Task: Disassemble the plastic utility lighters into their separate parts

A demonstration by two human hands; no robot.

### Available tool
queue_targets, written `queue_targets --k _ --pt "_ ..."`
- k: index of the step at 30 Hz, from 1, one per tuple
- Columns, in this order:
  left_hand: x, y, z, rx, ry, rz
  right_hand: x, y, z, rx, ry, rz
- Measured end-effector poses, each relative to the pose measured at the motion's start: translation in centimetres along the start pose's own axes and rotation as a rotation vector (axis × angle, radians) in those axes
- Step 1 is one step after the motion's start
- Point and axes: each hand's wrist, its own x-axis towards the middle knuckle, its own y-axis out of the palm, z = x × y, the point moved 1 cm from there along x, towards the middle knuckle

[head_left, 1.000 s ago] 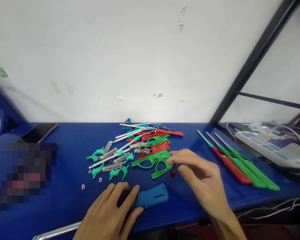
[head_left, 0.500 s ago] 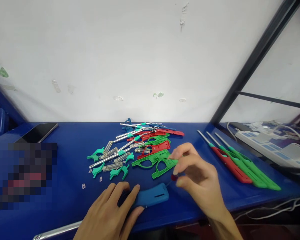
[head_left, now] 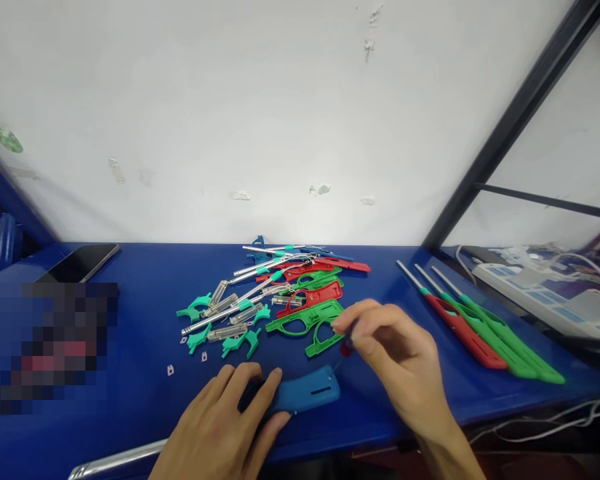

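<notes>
My left hand (head_left: 225, 420) lies over a blue lighter body (head_left: 307, 392) near the front edge of the blue table, its fingers and thumb gripping the near part. A silver tube (head_left: 117, 460) sticks out to the left from beneath that hand. My right hand (head_left: 400, 363) pinches a small screwdriver by its dark red handle (head_left: 347, 343). The screwdriver's thin shaft slants down to the far right end of the blue body, where its tip appears to touch.
Behind the hands lie green half shells (head_left: 307, 319), red shells (head_left: 315, 298), teal parts (head_left: 240, 343), clear tanks and silver tubes. Three lighters (head_left: 490, 333) rest at the right. A phone (head_left: 83, 262) and a pixelated patch are at the left; a power strip (head_left: 545, 297) sits far right.
My right hand has changed its hold on the screwdriver, tilting the handle more upright, with the shaft nearer the blue body. The view has shifted slightly; my left hand keeps its hold.
</notes>
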Motion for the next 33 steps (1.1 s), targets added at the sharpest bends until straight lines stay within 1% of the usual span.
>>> queue_targets --k 3,5,8,10,12,15,19,22,24,29,31,33 --pt "0.1 -0.1 0.0 0.000 -0.020 -0.020 -0.1 -0.1 0.0 -0.022 0.008 0.063" --pt "0.2 -0.2 0.0 -0.008 -0.022 -0.024 -0.1 0.0 0.1 -0.012 -0.008 0.050" --pt "0.3 -0.2 -0.1 -0.003 -0.002 -0.013 0.1 0.0 0.1 -0.003 -0.025 -0.008" --pt "0.2 -0.2 -0.1 0.009 0.001 -0.008 0.1 0.0 0.1 -0.026 -0.017 0.004" --pt "0.2 -0.2 -0.2 0.009 -0.003 -0.010 0.1 -0.1 0.0 -0.045 0.003 0.044" --pt "0.1 -0.2 -0.1 -0.010 -0.022 -0.008 0.1 -0.2 0.0 -0.025 0.011 0.064" --pt "-0.4 0.1 0.1 -0.015 -0.012 0.051 0.0 -0.2 0.0 -0.012 -0.032 -0.014" --pt "-0.9 0.6 0.2 -0.022 0.003 0.098 0.0 -0.2 0.0 -0.038 -0.013 0.024" --pt "-1.3 0.9 0.4 -0.019 0.002 0.102 0.0 -0.2 -0.1 -0.034 0.002 0.056" --pt "-1.9 1.3 0.6 -0.025 0.032 0.176 0.1 0.1 -0.1 0.033 -0.025 -0.008" --pt "-1.7 1.2 0.6 -0.035 0.021 0.183 0.1 0.1 0.1 0.015 -0.011 0.032" --pt "-1.4 0.9 0.5 -0.043 -0.003 0.155 -0.1 0.2 0.1 -0.008 0.020 0.088"
